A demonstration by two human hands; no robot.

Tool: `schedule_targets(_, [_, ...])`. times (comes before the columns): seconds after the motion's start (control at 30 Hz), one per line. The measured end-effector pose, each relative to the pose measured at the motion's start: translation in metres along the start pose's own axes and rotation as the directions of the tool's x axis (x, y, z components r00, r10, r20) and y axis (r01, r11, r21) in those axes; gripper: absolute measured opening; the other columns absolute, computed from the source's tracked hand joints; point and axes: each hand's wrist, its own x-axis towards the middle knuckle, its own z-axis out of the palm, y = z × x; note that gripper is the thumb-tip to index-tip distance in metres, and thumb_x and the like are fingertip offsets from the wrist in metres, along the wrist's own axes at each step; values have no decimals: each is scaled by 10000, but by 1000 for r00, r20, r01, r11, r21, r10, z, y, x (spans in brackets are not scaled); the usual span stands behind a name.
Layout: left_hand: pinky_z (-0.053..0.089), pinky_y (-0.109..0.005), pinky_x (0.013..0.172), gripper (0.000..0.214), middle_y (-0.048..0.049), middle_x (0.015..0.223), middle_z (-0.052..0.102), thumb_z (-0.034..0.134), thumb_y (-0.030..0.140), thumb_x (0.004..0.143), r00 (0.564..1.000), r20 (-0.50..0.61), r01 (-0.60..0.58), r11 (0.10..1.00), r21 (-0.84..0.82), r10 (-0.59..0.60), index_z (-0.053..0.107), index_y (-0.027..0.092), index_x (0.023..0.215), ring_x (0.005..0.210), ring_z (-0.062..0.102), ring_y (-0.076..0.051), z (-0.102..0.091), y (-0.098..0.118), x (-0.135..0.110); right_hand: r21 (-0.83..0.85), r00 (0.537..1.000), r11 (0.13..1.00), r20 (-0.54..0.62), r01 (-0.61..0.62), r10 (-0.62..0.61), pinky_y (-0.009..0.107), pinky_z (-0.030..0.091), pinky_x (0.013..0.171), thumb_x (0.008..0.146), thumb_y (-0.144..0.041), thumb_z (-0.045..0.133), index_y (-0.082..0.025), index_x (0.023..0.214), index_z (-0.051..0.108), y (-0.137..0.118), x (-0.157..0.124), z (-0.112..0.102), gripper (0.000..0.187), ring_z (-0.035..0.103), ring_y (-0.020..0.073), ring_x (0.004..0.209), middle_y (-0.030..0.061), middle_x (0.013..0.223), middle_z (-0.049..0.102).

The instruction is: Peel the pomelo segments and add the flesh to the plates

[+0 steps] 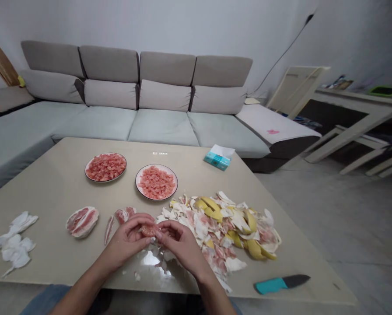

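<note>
Forearms (92, 276) angle inward over the glossy beige desk (51, 192); the curled left hand (132, 234) and pinching right hand (178, 236) each have a closed grip on a rounded pink segment (148, 230), apparently citrus, just beside the yellow-and-white peel heap (212, 223).

No lettering can be read anywhere. The blue tissue pack (217, 161) at the far side of the tabletop (189, 155) bears small pale markings on its side — too small and blurred to make out.
</note>
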Motion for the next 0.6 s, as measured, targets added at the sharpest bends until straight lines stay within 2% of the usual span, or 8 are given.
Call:
schedule_targets(0.13, [468, -335, 903, 473, -67, 1103, 647, 811, 252, 647, 994, -34, 95, 989, -110, -99, 639, 242, 1088, 1010, 614, -233, 0, -2, 0, -45, 998, 998, -48, 35, -37, 252, 473, 633, 737, -406, 744, -180, 919, 702, -1, -1, 2, 293, 603, 153, 689, 27, 779, 672])
schedule_targets(0.23, [480, -323, 861, 397, -59, 967, 670, 828, 277, 623, 986, -106, 118, 986, -118, -131, 661, 198, 975, 940, 628, -219, 1, -5, 3, -122, 993, 990, -79, 73, -83, 258, 484, 631, 749, -394, 733, -183, 903, 709, -1, -2, 5, 263, 614, 167, 704, 40, 802, 685])
schedule_targets(0.37, [514, -345, 781, 358, -48, 891, 660, 819, 299, 634, 962, -87, 240, 954, -179, -258, 653, 177, 926, 858, 628, -207, 3, -5, 4, -223, 987, 966, -65, 132, -150, 268, 497, 666, 788, -353, 702, -200, 914, 716, -4, -3, 6, 199, 636, 180, 754, 53, 869, 701])
schedule_targets(0.5, [511, -304, 753, 328, -39, 866, 668, 817, 275, 643, 965, -133, 203, 963, -177, -228, 652, 172, 907, 831, 616, -182, 6, -3, 3, -313, 959, 917, -55, 247, -278, 273, 494, 713, 844, -311, 647, -216, 890, 733, -8, -3, 3, 137, 633, 191, 861, 68, 960, 680])
schedule_targets(0.6, [499, -296, 777, 330, -37, 874, 681, 812, 272, 653, 966, -132, 204, 967, -151, -224, 666, 176, 933, 850, 621, -186, 4, -3, 2, -362, 937, 881, -51, 305, -346, 273, 482, 697, 862, -283, 624, -216, 844, 724, -9, -3, 3, 121, 623, 187, 832, 63, 894, 671])
